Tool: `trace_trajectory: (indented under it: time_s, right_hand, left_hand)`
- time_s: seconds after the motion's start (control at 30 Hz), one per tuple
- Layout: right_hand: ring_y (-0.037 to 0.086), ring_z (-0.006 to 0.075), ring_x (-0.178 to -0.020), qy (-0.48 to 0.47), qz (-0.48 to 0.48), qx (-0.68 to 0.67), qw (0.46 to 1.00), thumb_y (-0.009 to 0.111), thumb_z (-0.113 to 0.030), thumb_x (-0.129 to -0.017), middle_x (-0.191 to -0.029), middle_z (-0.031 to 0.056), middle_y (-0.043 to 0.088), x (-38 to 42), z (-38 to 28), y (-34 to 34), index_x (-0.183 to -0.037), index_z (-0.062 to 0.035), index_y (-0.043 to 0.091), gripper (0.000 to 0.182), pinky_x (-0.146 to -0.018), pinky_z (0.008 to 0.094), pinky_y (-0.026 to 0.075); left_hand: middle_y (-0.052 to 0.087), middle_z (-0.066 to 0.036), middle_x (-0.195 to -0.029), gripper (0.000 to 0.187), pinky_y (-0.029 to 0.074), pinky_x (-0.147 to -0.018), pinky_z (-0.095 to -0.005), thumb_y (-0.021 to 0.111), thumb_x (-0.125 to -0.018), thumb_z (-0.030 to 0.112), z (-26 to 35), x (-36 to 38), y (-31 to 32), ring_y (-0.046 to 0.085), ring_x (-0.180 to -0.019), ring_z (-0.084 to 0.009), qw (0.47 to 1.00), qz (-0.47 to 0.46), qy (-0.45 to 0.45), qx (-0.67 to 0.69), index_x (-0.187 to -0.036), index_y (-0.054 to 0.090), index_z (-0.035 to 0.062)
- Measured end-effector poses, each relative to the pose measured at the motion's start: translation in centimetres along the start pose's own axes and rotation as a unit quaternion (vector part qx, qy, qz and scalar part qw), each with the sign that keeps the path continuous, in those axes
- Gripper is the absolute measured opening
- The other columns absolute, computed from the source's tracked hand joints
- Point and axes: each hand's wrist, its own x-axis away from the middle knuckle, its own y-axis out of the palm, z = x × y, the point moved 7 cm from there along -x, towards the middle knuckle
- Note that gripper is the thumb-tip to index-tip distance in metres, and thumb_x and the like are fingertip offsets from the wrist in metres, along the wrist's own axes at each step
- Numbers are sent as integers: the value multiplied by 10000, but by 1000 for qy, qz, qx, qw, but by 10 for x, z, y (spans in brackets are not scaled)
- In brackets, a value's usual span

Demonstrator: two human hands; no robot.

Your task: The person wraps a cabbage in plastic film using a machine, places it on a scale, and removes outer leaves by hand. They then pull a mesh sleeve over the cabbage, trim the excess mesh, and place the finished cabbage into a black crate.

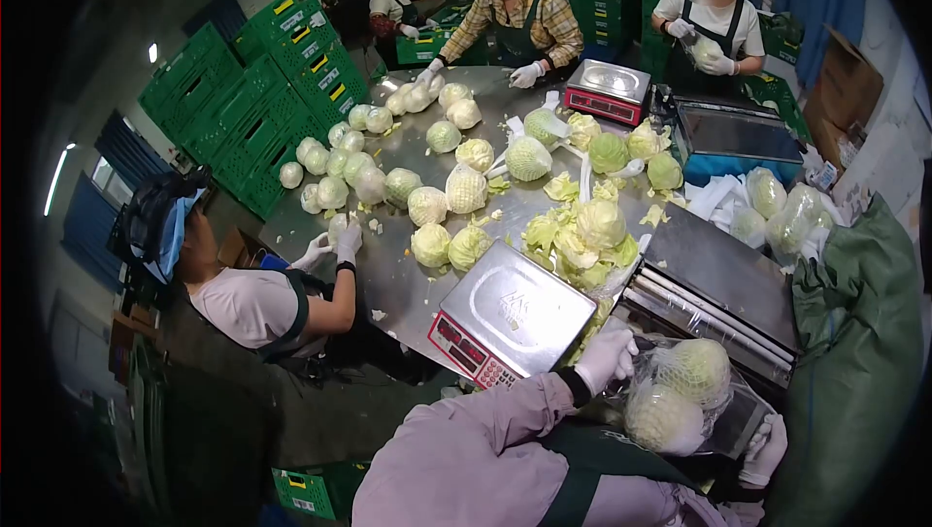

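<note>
At the lower right, my left hand (604,360) has its fingers closed on clear plastic film beside two pale cabbages. One cabbage (693,373) sits above the other (663,419), both under shiny clear film (723,409) and in what looks like white netting. My right hand (765,449), gloved in white like the left, is at the film's right edge with its fingers curled; what it grips is hard to make out. Just up and left of my left hand stands a red-based scale (516,309) with a bare metal plate. Behind the cabbages is a wrapping machine with rollers (714,309).
Cabbages (466,187) and loose leaves (558,236) cover parts of the metal table (388,275). A second scale (609,90) stands at the back. A co-worker (262,304) handles a cabbage at the left; others work behind. A green sack (859,352) lies right, wrapped cabbages (796,216) nearby.
</note>
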Motion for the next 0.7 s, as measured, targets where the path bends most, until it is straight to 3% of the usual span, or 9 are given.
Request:
trace_trajectory:
  time_s: [0.27,0.47,0.5,0.53,0.57,0.6,0.63,0.67,0.7]
  right_hand:
    - [509,91,-437,282,-29,-4,959,541,-166,-921,-615,-1,570,7,155,-119,-787,-98,560,152,-385,220,421]
    - [516,80,-503,478,-102,28,872,490,-218,-978,-625,-48,532,29,277,-127,-876,-86,579,189,-457,236,446]
    - [580,146,-590,140,-326,308,883,469,-177,-978,-675,-11,588,33,224,-67,-924,-45,592,188,-547,310,494]
    - [627,186,-683,2,-317,408,856,468,-153,-975,-734,41,639,55,189,-22,-922,-32,602,188,-615,323,502]
    - [628,178,-705,92,-324,540,771,471,-162,-969,-753,75,652,63,168,1,-873,-36,626,221,-639,317,494]
    - [612,168,-694,248,-195,377,871,484,-167,-952,-764,91,657,50,206,-34,-825,-16,643,253,-637,312,488]
    - [592,146,-671,-84,-275,609,740,485,-178,-945,-758,81,656,39,209,-24,-816,6,651,279,-606,297,482]
    - [598,141,-694,181,-107,289,934,488,-166,-943,-757,66,652,38,226,-51,-824,14,648,269,-622,299,485]
    - [603,140,-730,142,-43,297,943,506,-154,-933,-765,50,647,40,221,-58,-840,15,654,243,-648,297,482]
  left_hand:
    - [510,-28,-537,233,294,-376,-295,456,-927,239,-147,17,-66,399,-388,-132,944,67,-300,117,-766,565,110]
    - [559,-34,-611,257,348,-422,-295,527,-942,294,-213,18,-32,452,-450,-150,933,-75,-322,-141,-797,628,108]
    - [617,-66,-782,223,427,-559,-319,494,-955,234,-231,6,-8,541,-599,-183,936,-109,-332,-31,-916,641,70]
    - [675,-97,-953,249,506,-697,-343,462,-967,174,-260,-2,10,630,-749,-217,921,-143,-354,79,-1035,654,32]
    - [684,-112,-983,259,531,-757,-367,460,-970,184,-279,-2,12,657,-821,-221,893,-219,-390,45,-1065,638,23]
    - [682,-128,-1018,294,539,-834,-389,461,-980,225,-239,17,46,670,-901,-227,825,-297,-426,222,-1116,615,14]
    - [677,-135,-1051,324,535,-873,-400,464,-985,260,-215,26,62,673,-930,-231,805,-263,-467,254,-1157,596,19]
    - [669,-134,-1093,330,524,-903,-405,470,-986,279,-218,26,67,669,-950,-239,826,-241,-460,220,-1176,593,39]
    - [664,-126,-1117,357,506,-934,-398,490,-980,295,-248,16,80,655,-987,-239,758,-356,-430,337,-1218,584,46]
